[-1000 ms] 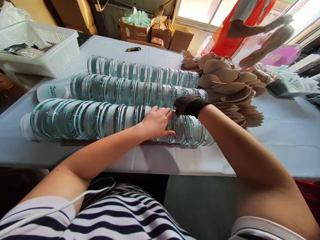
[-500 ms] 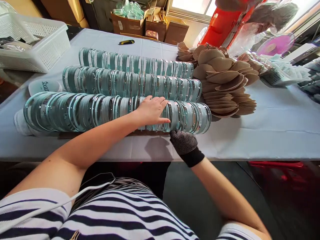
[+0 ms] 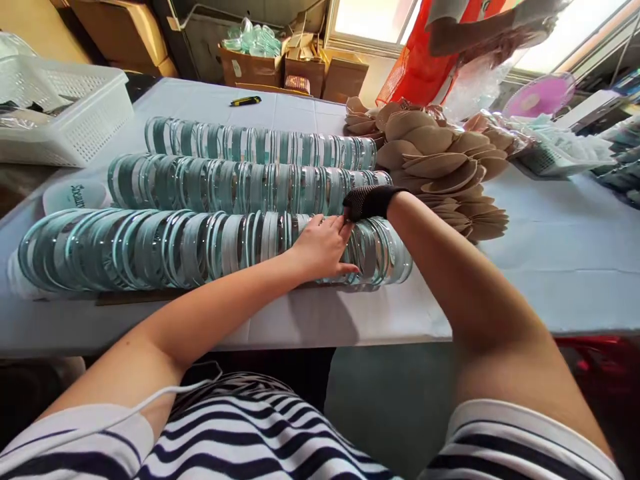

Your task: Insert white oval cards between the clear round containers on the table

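Observation:
Three long rows of ring-shaped clear plastic pieces with pale teal bands lie across the table; the kind of item is unclear. Over the nearest row (image 3: 145, 247) rests my bare left hand (image 3: 325, 248), palm down, thumb stretched toward me and fingers extended. My right hand (image 3: 361, 203), in a dark dotted glove, is closed at the far edge of that row, beside my left fingertips. What its fingers pinch, if anything, is hidden. Behind are the middle row (image 3: 220, 183) and the farthest row (image 3: 260, 143).
Brown petal-shaped pieces (image 3: 440, 160) are piled to the right of the rows. A yellow-black utility knife (image 3: 245, 101) lies near the far edge. A white basket (image 3: 100, 113) stands at left. Beyond the table are cardboard boxes (image 3: 250, 70) and another person's arm (image 3: 480, 37).
My gloved right hand has moved from the near edge of the nearest row to its far edge. My left hand has shifted slightly right along the row. The view has tilted a little.

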`<state>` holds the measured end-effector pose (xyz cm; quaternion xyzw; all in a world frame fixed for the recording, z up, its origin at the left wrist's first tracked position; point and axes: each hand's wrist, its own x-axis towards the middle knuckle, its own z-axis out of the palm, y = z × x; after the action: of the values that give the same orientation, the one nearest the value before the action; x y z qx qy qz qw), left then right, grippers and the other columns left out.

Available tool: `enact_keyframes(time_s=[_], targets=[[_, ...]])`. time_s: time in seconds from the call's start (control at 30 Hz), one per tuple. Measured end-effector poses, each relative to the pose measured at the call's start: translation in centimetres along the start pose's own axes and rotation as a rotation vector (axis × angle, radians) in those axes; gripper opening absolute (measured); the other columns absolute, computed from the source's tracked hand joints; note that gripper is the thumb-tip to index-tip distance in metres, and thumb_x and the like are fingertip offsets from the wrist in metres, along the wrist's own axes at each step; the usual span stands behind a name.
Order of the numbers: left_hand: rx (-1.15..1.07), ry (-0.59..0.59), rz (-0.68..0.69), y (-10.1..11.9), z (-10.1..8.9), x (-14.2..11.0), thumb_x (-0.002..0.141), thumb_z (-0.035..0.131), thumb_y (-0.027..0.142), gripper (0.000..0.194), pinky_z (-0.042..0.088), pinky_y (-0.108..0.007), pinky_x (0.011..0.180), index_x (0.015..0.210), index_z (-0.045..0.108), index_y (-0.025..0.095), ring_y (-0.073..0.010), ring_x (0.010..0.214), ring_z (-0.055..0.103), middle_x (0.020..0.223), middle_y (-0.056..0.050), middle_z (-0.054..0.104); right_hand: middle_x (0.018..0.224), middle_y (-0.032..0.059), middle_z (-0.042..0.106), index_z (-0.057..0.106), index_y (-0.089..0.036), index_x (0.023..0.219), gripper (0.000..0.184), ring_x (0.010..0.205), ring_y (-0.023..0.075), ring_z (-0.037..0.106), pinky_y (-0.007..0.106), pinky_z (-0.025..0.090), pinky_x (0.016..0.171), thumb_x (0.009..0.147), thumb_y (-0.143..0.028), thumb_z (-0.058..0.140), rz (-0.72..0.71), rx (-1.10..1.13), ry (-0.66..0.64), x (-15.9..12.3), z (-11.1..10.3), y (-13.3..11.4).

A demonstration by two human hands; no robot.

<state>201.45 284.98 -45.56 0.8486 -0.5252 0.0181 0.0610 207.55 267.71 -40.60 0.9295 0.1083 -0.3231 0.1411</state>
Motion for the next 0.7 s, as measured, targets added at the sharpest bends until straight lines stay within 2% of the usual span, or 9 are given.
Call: enact_keyframes(time_s=[0.1,0.27,0.4,0.53,0.63,0.7], targets=[[0.003,-0.010,0.013,-0.3,0.1,-0.1,0.086,0.048,0.077,0.097,0.030,-0.046,0.113,0.152,0.039,0.006,-0.0338,0.136,0.043,0.149,-0.022,0.048,0.104,0.0168,0.075,0.075,-0.005,0.112,0.036,0.092,0.0234,0.068,0.031,0.048,0.079,0.083,-0.020,0.059,0.004,-0.108,-0.001,0.2,0.0,-0.5],[0.012,-0.025,-0.005,-0.2,0.1,-0.1,0.088,0.047,0.076,0.095,0.026,-0.046,0.116,0.154,0.038,0.008,-0.0331,0.140,0.038,0.156,-0.020,0.041,0.104,0.0172,0.074,0.074,-0.006,0.115,0.040,0.089,0.0251,0.068,0.031,0.047,0.074,0.087,-0.030,0.060,0.112,-0.024,0.073,-1.7,1.3,0.3],[0.026,-0.044,-0.015,0.0,0.3,-0.2,0.088,0.047,0.075,0.096,0.023,-0.046,0.118,0.155,0.036,0.008,-0.0335,0.142,0.036,0.158,-0.019,0.039,0.101,0.0123,0.075,0.075,-0.006,0.111,0.034,0.088,0.0203,0.066,0.028,0.046,0.076,0.087,-0.025,0.059,0.045,-0.022,0.014,-1.4,1.3,0.8],[0.043,-0.042,-0.012,-0.1,0.1,-0.3,0.089,0.045,0.075,0.094,0.026,-0.045,0.116,0.154,0.037,0.008,-0.0325,0.141,0.038,0.157,-0.020,0.040,0.098,0.0082,0.075,0.075,-0.008,0.111,0.033,0.087,0.0180,0.065,0.028,0.047,0.078,0.085,-0.024,0.060,0.034,-0.007,-0.043,-0.8,0.4,-0.4],[0.047,-0.035,-0.009,-0.2,-0.1,-0.3,0.089,0.045,0.075,0.094,0.028,-0.044,0.114,0.154,0.038,0.007,-0.0319,0.138,0.041,0.153,-0.021,0.045,0.109,0.0141,0.074,0.074,-0.008,0.113,0.034,0.098,0.0234,0.066,0.031,0.047,0.082,0.086,-0.022,0.057,0.025,-0.125,0.056,-1.8,0.3,-1.5],[0.043,-0.041,-0.010,-0.2,-0.3,-0.3,0.087,0.048,0.075,0.096,0.030,-0.044,0.114,0.153,0.038,0.007,-0.0322,0.138,0.042,0.152,-0.021,0.046,0.112,0.0165,0.073,0.074,-0.011,0.114,0.035,0.099,0.0269,0.067,0.032,0.046,0.079,0.089,-0.025,0.052,0.066,-0.095,0.170,-3.6,1.0,-1.8]])
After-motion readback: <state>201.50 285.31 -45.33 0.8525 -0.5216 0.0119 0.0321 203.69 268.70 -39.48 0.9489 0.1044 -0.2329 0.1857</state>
